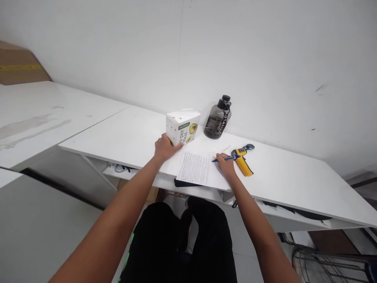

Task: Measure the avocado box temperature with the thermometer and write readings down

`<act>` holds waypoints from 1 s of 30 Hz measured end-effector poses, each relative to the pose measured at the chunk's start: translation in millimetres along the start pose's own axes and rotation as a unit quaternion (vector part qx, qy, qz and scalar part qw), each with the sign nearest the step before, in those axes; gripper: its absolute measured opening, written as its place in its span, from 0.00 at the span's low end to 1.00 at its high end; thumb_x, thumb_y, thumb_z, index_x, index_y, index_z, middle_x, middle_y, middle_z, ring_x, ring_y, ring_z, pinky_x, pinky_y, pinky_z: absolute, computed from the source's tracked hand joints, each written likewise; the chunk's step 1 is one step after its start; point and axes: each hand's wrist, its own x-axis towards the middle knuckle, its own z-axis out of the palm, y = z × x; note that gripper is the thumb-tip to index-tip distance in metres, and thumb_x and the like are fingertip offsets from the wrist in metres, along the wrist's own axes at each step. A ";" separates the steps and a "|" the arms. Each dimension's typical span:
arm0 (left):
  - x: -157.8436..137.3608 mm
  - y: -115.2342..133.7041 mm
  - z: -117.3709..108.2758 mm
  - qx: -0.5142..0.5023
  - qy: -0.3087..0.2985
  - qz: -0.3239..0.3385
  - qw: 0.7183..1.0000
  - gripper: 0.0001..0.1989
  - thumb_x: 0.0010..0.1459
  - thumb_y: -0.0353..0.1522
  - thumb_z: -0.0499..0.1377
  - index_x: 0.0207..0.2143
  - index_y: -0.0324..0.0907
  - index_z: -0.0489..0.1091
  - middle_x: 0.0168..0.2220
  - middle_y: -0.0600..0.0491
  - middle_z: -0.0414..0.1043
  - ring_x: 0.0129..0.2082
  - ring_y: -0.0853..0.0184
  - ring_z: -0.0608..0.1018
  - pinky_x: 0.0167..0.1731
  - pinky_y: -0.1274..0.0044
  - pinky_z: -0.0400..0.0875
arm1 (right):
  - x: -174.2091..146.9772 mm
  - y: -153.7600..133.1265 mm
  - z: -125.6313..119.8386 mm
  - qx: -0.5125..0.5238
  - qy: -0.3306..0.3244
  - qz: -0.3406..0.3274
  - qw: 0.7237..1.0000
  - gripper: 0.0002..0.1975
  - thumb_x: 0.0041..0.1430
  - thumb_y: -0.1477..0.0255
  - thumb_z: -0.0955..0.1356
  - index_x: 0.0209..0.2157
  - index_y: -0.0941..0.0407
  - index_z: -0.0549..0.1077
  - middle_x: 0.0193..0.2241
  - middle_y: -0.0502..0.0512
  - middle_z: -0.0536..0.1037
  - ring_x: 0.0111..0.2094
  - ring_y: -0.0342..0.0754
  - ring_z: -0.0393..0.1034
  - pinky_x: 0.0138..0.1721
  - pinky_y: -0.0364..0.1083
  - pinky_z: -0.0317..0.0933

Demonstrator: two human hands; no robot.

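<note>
My left hand (pixel 166 148) is closed around the lower part of a white carton (pixel 182 127) printed with avocados and the word "Meal". The carton stands upright on the white desk, its base partly hidden by my fingers. In my right hand (pixel 226 164) is a blue pen (pixel 228 158), its tip near the right end of the handwriting. Beneath that hand lies a sheet of paper (pixel 196 167) filled with dense writing on its left part. A dark flat object (pixel 184 183) shows under the paper's near edge.
A dark translucent water bottle (pixel 215 122) stands against the wall behind the paper. A yellow and black handheld device (pixel 244 165) lies right of my right hand. The desk (pixel 282 173) has an open shelf below. A cardboard box (pixel 22 65) sits far left; a wire basket (pixel 330 263) is lower right.
</note>
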 end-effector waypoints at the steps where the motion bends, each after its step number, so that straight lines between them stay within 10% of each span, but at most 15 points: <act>1: -0.1 0.1 -0.2 0.001 -0.001 -0.001 1.000 0.38 0.47 0.53 0.66 0.52 0.42 0.56 0.52 0.40 0.70 0.57 0.46 0.72 0.56 0.58 0.66 | -0.2 -0.4 0.1 0.001 0.003 -0.001 1.000 0.16 0.54 0.59 0.66 0.19 0.53 0.67 0.18 0.45 0.65 0.28 0.47 0.62 0.37 0.47 0.58; 30: 4.9 -7.0 2.5 0.007 0.006 0.013 1.000 0.39 0.46 0.54 0.67 0.51 0.41 0.57 0.51 0.40 0.72 0.54 0.47 0.74 0.54 0.59 0.67 | -1.1 1.6 -0.7 0.014 0.042 -0.022 0.999 0.19 0.57 0.55 0.65 0.19 0.52 0.68 0.17 0.47 0.66 0.28 0.49 0.65 0.37 0.48 0.61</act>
